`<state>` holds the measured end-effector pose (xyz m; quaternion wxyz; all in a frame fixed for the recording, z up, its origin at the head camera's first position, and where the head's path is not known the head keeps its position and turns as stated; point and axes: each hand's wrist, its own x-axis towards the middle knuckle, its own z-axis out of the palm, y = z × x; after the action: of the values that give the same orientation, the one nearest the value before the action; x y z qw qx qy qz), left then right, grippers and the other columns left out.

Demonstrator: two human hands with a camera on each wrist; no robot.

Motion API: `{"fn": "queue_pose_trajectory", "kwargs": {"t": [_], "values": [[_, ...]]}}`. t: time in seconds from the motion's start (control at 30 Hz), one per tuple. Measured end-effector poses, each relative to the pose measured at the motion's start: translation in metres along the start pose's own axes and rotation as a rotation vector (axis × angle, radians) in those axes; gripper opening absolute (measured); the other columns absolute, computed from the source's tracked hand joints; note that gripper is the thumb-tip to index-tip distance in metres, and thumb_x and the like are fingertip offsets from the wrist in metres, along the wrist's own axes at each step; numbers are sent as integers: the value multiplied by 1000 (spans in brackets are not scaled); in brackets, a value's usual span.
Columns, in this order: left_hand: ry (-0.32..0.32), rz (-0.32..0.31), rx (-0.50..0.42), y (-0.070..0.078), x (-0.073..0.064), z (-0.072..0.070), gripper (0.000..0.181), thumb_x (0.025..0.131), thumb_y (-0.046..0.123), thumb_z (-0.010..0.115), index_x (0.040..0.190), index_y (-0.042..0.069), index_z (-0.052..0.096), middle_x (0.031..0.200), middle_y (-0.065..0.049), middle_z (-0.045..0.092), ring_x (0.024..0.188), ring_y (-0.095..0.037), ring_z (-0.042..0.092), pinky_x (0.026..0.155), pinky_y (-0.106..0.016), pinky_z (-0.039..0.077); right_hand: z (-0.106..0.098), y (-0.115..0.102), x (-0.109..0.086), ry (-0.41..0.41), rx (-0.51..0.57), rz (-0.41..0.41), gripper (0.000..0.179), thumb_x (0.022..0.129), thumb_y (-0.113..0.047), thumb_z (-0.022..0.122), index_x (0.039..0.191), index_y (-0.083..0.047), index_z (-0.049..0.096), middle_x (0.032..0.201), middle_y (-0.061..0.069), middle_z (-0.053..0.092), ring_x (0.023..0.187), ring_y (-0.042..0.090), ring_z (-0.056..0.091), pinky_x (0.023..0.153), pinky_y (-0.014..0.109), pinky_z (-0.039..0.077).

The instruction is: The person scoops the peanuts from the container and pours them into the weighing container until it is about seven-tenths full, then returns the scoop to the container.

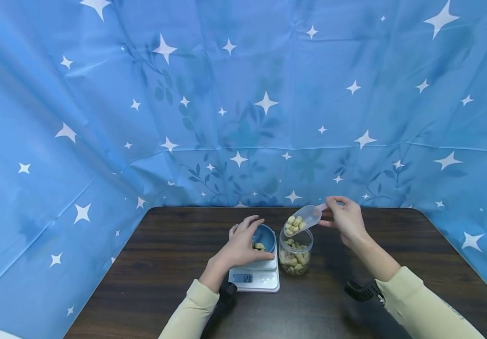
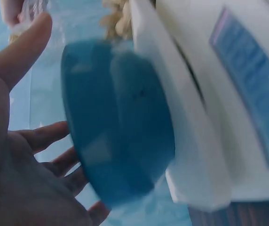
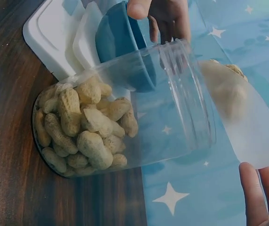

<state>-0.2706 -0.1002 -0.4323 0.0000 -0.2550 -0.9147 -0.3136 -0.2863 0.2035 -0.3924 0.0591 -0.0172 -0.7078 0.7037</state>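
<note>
My left hand (image 1: 243, 245) spans a small blue bowl (image 1: 265, 238) on a white kitchen scale (image 1: 264, 280), thumb and fingers spread at its rim. In the left wrist view the thumb (image 2: 28, 47) stands off the bowl's wall; whether the fingertips touch it I cannot tell. A few peanuts (image 1: 259, 246) lie in the bowl. My right hand (image 1: 345, 219) pinches the handle of a translucent scoop (image 1: 310, 215) loaded with peanuts (image 1: 294, 225). The scoop is tilted over the mouth of a clear jar (image 3: 172, 94) partly filled with unshelled peanuts (image 3: 87, 127).
The scale's display (image 1: 242, 278) seems to read 128. Jar and scale stand side by side on a dark wooden table (image 1: 163, 273). Behind the table hangs a blue curtain (image 1: 243, 94) with white stars. A dark strap (image 1: 362, 291) hangs at the right wrist.
</note>
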Motion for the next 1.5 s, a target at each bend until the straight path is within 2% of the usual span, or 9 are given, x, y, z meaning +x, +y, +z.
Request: {"fn": "queue_pose_trajectory", "kwargs": {"t": [0.27,0.6,0.93,1.13,1.5], "values": [[-51,-75,-53,-18,-8,-15,112,75,51,90,162,14,30,167,-12,20,150,-38,21,116,-66,11,7,-4,3,-18,41,-18,47,109,-22,50,140,11,39,88,0,72,82,11,72,74,35,60],[-112,-155,-73,-36,-14,-17,119,74,54,90,163,10,24,163,-16,28,144,-40,33,112,-67,27,20,0,6,2,57,6,42,109,-20,50,137,10,42,86,0,71,79,11,72,72,34,60],[-126,-159,-105,-41,-11,-16,115,76,52,89,161,4,28,159,-18,36,140,-35,40,114,-67,23,34,3,9,-11,23,1,47,110,-22,48,143,10,39,94,7,71,82,12,71,74,35,60],[-133,-169,-140,-42,-11,-14,114,76,51,89,161,6,28,160,-18,34,142,-36,38,112,-65,28,46,4,12,10,-6,-25,43,110,-21,49,140,10,43,97,12,73,83,14,72,73,35,61],[-124,-169,-179,-44,-13,-14,113,76,49,90,161,6,29,161,-20,31,141,-38,38,110,-62,35,69,4,17,33,-160,-126,36,110,-21,49,133,7,52,101,23,72,85,24,72,67,34,61]]}}
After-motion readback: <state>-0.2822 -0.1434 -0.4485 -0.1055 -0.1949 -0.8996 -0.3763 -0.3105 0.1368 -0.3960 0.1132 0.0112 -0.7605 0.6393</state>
